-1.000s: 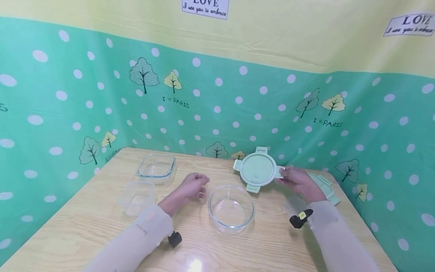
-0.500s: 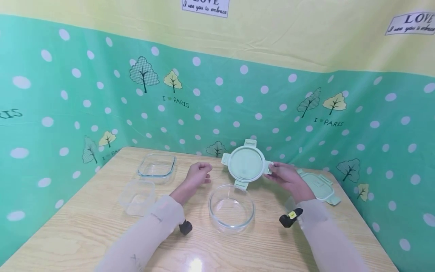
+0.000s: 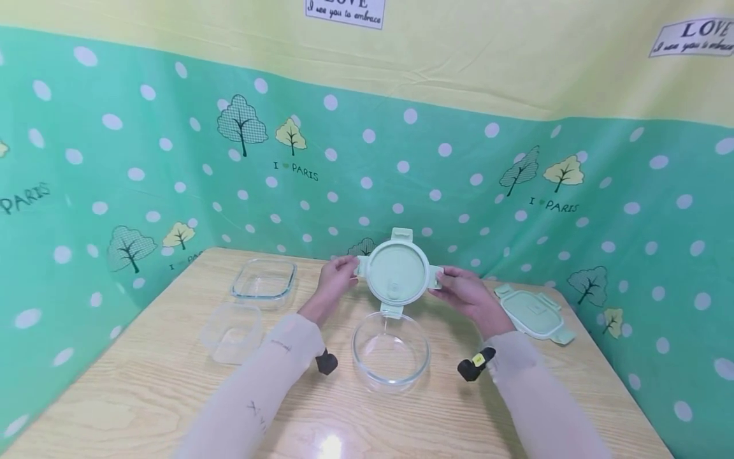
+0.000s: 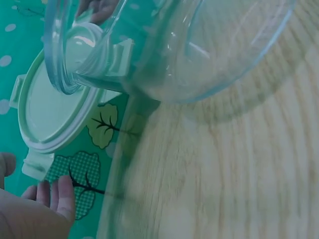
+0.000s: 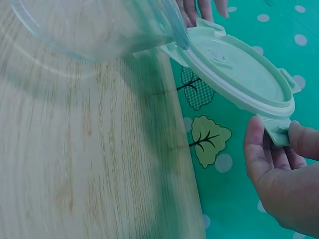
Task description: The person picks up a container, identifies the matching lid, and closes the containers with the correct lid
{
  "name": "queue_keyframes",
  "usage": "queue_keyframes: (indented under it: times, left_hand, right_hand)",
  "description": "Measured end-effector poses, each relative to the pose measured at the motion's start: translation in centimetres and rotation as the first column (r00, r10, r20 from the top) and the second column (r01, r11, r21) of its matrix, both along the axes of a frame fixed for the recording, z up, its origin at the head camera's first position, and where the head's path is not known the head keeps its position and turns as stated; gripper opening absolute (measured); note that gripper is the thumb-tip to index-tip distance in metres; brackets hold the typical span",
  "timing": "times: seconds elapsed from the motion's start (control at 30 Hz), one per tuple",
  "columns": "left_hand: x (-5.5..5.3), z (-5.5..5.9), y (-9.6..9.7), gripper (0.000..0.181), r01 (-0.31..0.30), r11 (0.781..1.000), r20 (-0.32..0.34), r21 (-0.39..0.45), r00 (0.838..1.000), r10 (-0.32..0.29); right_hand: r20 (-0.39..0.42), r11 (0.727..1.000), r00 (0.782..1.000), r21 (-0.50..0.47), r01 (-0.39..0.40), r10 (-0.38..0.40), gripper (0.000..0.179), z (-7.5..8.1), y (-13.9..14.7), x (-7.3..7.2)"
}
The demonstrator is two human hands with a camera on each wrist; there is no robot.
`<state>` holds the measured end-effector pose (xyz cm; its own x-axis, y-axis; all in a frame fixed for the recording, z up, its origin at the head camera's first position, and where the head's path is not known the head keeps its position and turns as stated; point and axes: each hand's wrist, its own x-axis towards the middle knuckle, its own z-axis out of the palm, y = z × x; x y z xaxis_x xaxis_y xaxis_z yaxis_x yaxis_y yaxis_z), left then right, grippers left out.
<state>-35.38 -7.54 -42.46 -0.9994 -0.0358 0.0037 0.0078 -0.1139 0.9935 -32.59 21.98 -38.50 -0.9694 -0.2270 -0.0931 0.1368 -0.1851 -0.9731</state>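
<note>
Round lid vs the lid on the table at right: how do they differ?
Shape: the round lid is circular; the table lid has straighter sides and rounded corners.
Support: the round lid is raised, one tab pinched by the right hand; the table lid lies on the table, not held.
Pose: the round lid is tilted up, face toward the head camera; the table lid lies about flat.
Shared: pale green, tabs at the edges.

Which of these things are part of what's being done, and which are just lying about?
Seemingly in use:
round green lid, held by the right hand
round glass bowl

Apparently just lying about:
other green lid
squarish glass dish
translucent tub
</note>
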Motion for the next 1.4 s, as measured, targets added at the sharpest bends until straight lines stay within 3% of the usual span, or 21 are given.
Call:
queue_keyframes:
  times: [0.27, 0.6, 1.0, 1.2, 1.4]
  left_hand:
    - [-0.6, -0.1, 0.3, 0.04, -0.047, 0.998, -0.049, -0.039, 0.998, 0.045]
    - [-0.6, 0.0, 0.6, 0.028, -0.103, 0.995, -0.09, -0.011, 0.991, 0.101]
    - [0.4, 0.6, -0.3, 0.021, -0.121, 0.977, -0.217, -0.177, 0.973, 0.081]
    - [1.0, 1.1, -0.7, 0.019, -0.161, 0.943, -0.312, -0.29, 0.948, 0.066]
    - [1.6, 1.5, -1.3, 0.02, -0.147, 0.915, -0.439, -0.377, 0.898, -0.036]
  right_hand:
    - [-0.001, 1.0, 1.0, 0.004, 0.0, 0.0, 0.03, -0.2, -0.9, -0.4]
    - [0.005, 0.999, 0.999, 0.005, 0.042, -0.042, 0.029, -0.4, -1.2, -0.6]
    - [-0.037, 0.995, 0.996, 0.061, 0.077, -0.075, 0.023, -0.6, -0.5, -0.4]
    - [-0.19, 0.967, 0.979, 0.227, 0.116, -0.073, 0.026, -0.9, 0.1, 0.0]
    - [-0.379, 0.891, 0.924, 0.405, 0.203, -0.039, 0.021, -0.8, 0.1, 0.6]
